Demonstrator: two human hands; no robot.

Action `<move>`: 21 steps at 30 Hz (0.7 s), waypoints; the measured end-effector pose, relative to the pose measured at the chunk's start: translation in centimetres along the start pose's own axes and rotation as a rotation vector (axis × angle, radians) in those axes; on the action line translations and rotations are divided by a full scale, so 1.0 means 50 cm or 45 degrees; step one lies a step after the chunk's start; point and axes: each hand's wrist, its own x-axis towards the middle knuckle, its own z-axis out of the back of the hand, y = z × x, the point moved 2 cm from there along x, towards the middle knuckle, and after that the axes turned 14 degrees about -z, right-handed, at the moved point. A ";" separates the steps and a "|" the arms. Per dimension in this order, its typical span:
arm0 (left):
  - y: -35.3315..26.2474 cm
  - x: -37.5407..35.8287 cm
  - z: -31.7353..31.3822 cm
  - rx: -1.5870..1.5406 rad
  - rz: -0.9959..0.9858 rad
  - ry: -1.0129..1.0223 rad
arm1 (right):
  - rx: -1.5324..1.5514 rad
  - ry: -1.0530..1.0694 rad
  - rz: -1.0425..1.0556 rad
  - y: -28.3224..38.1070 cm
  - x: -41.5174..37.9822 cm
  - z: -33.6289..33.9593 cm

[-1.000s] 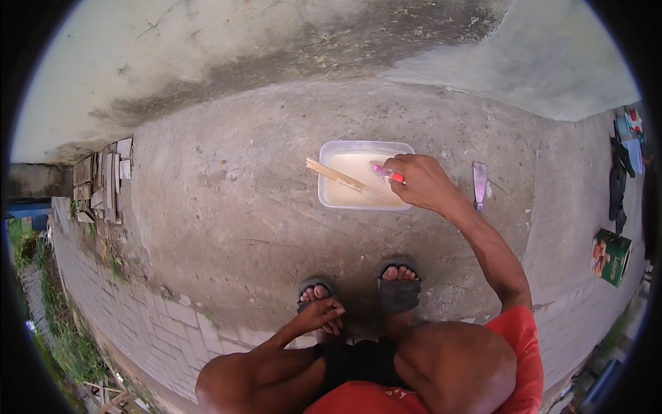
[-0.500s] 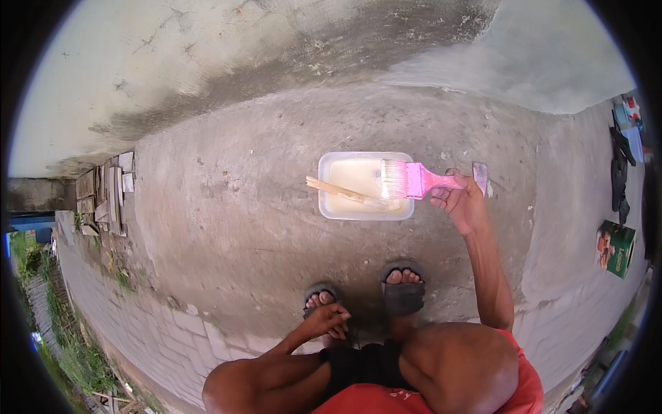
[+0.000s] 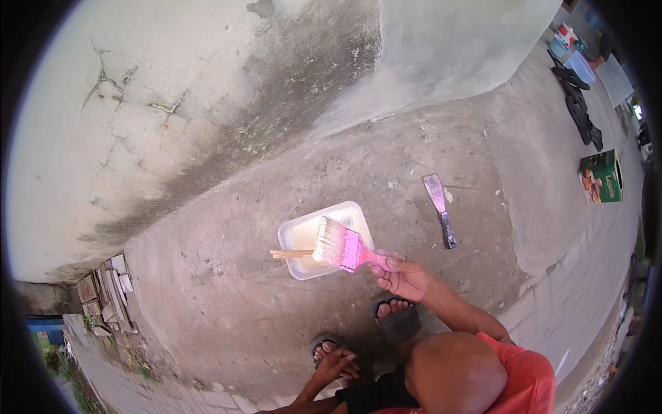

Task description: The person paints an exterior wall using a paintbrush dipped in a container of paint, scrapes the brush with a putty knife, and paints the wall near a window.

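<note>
My right hand (image 3: 405, 279) held pink brush (image 3: 351, 250) by handle (image 3: 373, 259), fingers clasped round it, bristles above white tub (image 3: 363, 224). Wooden stick (image 3: 289, 254) jutted over tub's edge. Scraper (image 3: 438, 201) lay on floor (image 3: 207, 297). Left hand (image 3: 336, 366) hung near foot (image 3: 323, 350), fingers loosely curled.

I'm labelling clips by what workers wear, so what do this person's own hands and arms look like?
Both the right hand and the left hand are bare, without gloves. No watch or band shows at either wrist. A plain-looking red sleeve leaves the right forearm uncovered; the left sleeve is out of view.
</note>
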 end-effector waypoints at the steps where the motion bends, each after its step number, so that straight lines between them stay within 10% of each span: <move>1: -0.002 0.004 0.000 0.007 -0.005 0.006 | -0.010 0.008 -0.031 -0.005 -0.001 0.000; 11: 0.002 -0.002 -0.001 0.010 -0.012 -0.025 | -0.409 0.025 -0.064 0.031 -0.006 -0.099; 21: 0.004 0.001 -0.005 0.017 -0.032 -0.008 | -1.964 -1.183 1.277 0.225 0.042 -0.288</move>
